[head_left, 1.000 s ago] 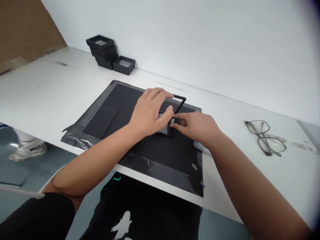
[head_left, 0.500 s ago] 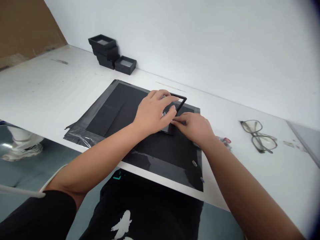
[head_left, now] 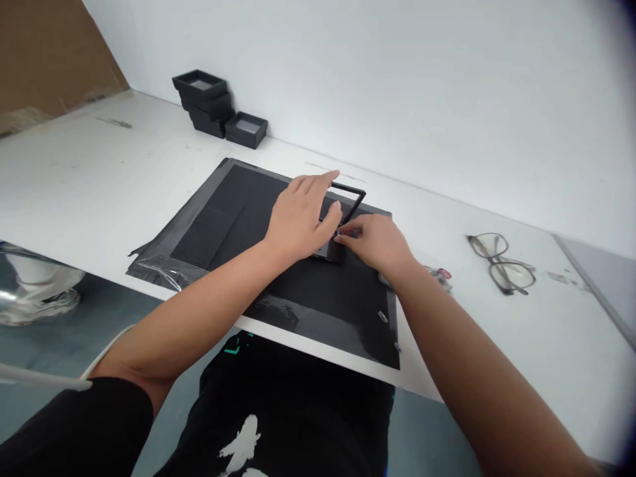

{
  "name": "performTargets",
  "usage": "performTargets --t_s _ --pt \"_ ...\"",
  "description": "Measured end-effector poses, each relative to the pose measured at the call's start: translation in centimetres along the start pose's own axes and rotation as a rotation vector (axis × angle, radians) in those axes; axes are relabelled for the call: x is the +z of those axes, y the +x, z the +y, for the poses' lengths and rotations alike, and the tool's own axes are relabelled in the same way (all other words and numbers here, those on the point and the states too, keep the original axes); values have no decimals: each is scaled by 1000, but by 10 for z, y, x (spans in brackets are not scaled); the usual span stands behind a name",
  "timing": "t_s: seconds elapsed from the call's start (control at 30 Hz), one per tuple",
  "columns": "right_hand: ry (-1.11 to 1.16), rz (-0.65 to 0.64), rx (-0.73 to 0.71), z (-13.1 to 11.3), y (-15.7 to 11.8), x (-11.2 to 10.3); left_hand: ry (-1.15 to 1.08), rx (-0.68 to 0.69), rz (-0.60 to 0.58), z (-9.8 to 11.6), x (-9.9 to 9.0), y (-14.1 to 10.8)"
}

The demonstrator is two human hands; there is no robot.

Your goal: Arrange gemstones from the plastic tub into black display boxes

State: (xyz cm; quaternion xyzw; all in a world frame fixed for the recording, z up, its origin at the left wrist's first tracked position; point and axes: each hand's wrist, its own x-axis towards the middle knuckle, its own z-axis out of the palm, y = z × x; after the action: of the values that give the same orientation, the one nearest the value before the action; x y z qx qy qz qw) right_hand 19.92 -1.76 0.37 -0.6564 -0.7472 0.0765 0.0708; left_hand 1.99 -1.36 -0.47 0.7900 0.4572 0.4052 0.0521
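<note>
A small black box (head_left: 328,253) lies on the black mat (head_left: 342,291), with its raised frame-like lid (head_left: 356,204) leaning up on the far side. Over the box's left part is my left hand (head_left: 297,217), fingers stretched out and thumb apart; it hides much of the box. At the right side my right hand (head_left: 380,244) pinches thumb and forefinger together by the box. A tiny shiny bit shows at those fingertips, too small to name.
Black frame boxes (head_left: 205,103) are stacked by the wall beside a single one (head_left: 247,131). Eyeglasses (head_left: 501,262) lie on the white table (head_left: 477,344) at right. A small metallic piece (head_left: 382,317) rests on the mat. Behind my right wrist is a small clear packet (head_left: 442,277).
My left fingers have straightened and lifted off the lid's frame, the thumb opening away. My right fingertips have shifted slightly left and up by the box. The whole view has moved a little.
</note>
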Motion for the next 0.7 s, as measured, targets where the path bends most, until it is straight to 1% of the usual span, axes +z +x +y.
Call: performTargets --t_s 0.13,0.23,0.33,0.43,0.5,0.6,0.7 --pt "30 46 -31 2 3 1 16 -13 -2 0 4 -1" --pt "-35 78 -92 1 0 -2 -36 -69 4 -4 4 0" --pt "-54 120 -148 -3 -12 -9 -74 -133 -19 -12 3 4" --pt "55 148 -161 -8 -27 -13 -133 -176 -68 -23 5 9" --pt "99 127 -173 -11 -35 -11 -213 -185 -86 -30 10 11" --pt "102 89 -175 -13 -40 -1 -317 -196 -70 -36 20 10" --pt "93 91 -186 -16 -40 8 -335 -213 -68 -38 28 7"
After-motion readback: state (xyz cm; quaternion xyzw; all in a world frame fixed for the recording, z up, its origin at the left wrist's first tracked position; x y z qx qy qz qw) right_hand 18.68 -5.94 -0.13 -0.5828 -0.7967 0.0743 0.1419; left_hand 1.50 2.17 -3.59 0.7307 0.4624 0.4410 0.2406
